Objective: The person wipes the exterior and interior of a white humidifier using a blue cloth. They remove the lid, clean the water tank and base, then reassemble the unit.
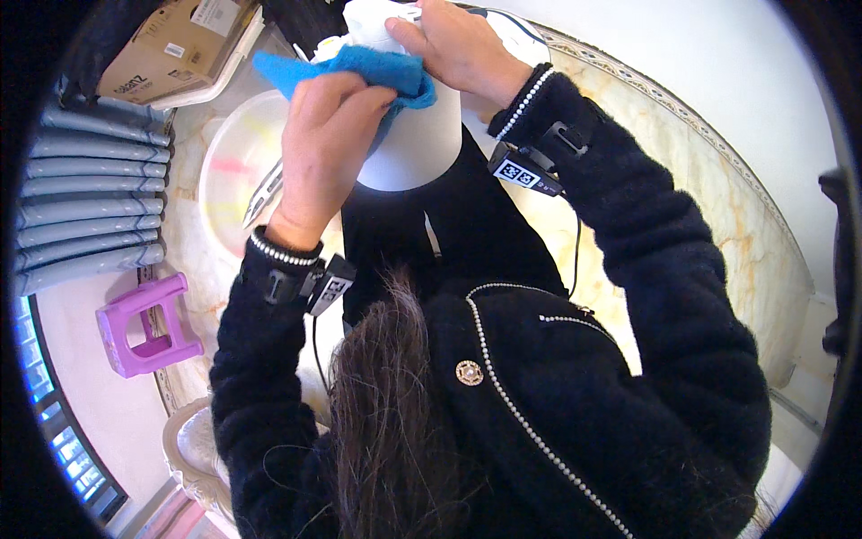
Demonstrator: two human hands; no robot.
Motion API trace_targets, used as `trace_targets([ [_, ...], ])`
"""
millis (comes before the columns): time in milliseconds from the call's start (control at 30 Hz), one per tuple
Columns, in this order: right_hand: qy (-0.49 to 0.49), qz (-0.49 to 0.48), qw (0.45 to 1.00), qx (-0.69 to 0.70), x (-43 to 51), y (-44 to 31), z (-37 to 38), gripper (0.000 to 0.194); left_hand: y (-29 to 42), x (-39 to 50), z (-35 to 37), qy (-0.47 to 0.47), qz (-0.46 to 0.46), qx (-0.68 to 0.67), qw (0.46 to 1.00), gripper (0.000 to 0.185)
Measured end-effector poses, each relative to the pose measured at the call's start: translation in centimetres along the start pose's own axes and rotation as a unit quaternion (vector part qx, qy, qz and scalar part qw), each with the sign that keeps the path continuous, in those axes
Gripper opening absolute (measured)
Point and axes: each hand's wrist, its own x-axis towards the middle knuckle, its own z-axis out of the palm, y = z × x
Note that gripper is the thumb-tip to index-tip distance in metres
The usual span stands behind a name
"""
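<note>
My left hand [330, 141] is closed on a blue cloth [377, 67], pinching it between thumb and fingers. The cloth lies bunched against a white rounded object [424, 141], which stands in front of my lap; I cannot tell what it is. My right hand [458, 50] grips a white part [377, 23] at the top of the view, just above the cloth, with the thumb laid over it. The cloth and my fingers hide some of the contact between these pieces.
Left of my left hand is a translucent round basin [229, 168]. A cardboard box [168, 54] is at the upper left, beside a blue curtain [94, 195]. A purple plastic stool [178, 330] is farther down at the left. A black cable [577, 256] hangs by my right sleeve.
</note>
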Motion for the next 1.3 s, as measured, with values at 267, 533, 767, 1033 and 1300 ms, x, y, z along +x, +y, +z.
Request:
trace_targets([
  [267, -0.008, -0.072, 0.997, 0.012, -0.1, -0.3, -0.4, 0.045, 1.3, -4.4, 4.4, -0.165, 0.094, -0.015, 0.982, 0.011],
  [533, -0.046, -0.132, 0.990, 0.019, 0.9, -1.0, -1.5, 0.049, 2.0, -4.1, 3.5, -0.163, 0.048, -0.113, 0.979, 0.022],
  [767, -0.078, -0.128, 0.988, 0.041, 1.8, -1.7, -2.6, 0.043, 1.9, -0.8, 3.6, -0.098, 0.057, 0.012, 0.993, 0.027],
  [1033, -0.079, -0.136, 0.986, 0.056, 2.3, -1.8, -2.7, 0.040, 3.5, -5.0, 5.4, -0.369, 0.003, -0.019, 0.929, 0.015],
  [1300, -0.136, -0.185, 0.973, 0.022, 3.8, -0.9, -3.0, 0.038, 2.9, 0.2, 4.1, -0.092, 0.043, 0.053, 0.993, 0.026],
])
